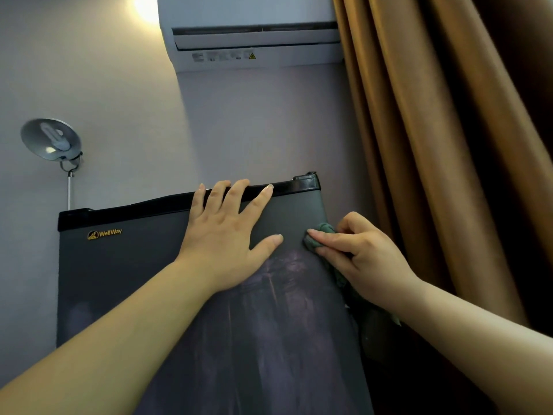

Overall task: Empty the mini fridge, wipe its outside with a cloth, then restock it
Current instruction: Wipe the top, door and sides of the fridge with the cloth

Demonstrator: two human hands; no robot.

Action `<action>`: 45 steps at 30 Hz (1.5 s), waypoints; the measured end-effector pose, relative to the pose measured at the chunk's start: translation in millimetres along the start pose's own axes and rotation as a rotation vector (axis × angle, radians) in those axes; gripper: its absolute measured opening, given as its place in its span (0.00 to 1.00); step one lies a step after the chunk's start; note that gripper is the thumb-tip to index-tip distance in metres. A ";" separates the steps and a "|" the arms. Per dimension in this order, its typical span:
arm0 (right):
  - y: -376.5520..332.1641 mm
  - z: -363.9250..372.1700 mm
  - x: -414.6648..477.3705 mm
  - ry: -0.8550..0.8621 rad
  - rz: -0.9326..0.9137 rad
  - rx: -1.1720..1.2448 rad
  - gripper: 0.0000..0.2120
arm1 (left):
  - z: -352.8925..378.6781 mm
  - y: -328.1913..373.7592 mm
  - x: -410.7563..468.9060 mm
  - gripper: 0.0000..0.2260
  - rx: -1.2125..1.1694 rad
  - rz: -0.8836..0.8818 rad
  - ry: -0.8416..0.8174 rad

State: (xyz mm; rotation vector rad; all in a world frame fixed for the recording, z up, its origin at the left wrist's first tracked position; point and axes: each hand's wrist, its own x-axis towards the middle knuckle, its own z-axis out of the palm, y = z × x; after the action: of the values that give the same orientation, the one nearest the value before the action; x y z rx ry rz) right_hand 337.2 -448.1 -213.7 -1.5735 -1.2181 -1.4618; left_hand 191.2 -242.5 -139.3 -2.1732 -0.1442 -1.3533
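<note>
The dark grey mini fridge fills the lower middle of the head view, door closed, with a gold logo at its upper left and a black top trim. My left hand lies flat on the door near the top edge, fingers spread over the trim. My right hand presses a crumpled green cloth against the door's right edge; the rest of the cloth hangs down under my wrist. Faint wet streaks show on the door below the hands.
A brown curtain hangs right beside the fridge's right side. A white air conditioner is mounted on the wall above. A metal clamp lamp stands behind the fridge's left corner.
</note>
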 end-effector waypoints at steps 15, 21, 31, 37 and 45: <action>-16.7 7.0 -28.2 -0.004 0.050 0.108 0.13 | -4.7 -1.7 1.2 0.35 0.019 0.025 -0.008; -15.6 13.3 -2.5 0.141 0.227 0.246 0.08 | -4.2 1.8 1.6 0.37 0.055 0.024 -0.016; -23.3 16.0 -43.3 0.111 0.280 0.318 0.06 | -4.2 1.4 1.2 0.38 0.068 0.033 -0.015; -20.8 16.0 18.9 0.204 0.321 0.284 0.07 | -1.1 -0.1 1.3 0.37 0.065 0.030 0.006; -27.3 16.9 -10.8 0.082 0.191 0.202 0.07 | -0.3 -0.7 1.9 0.37 0.047 0.031 0.012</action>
State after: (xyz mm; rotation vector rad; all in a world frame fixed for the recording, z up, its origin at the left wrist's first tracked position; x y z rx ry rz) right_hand 318.6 -425.2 -230.3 -1.4374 -1.0991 -1.2293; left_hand 191.6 -242.5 -137.3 -2.1197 -0.1361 -1.3321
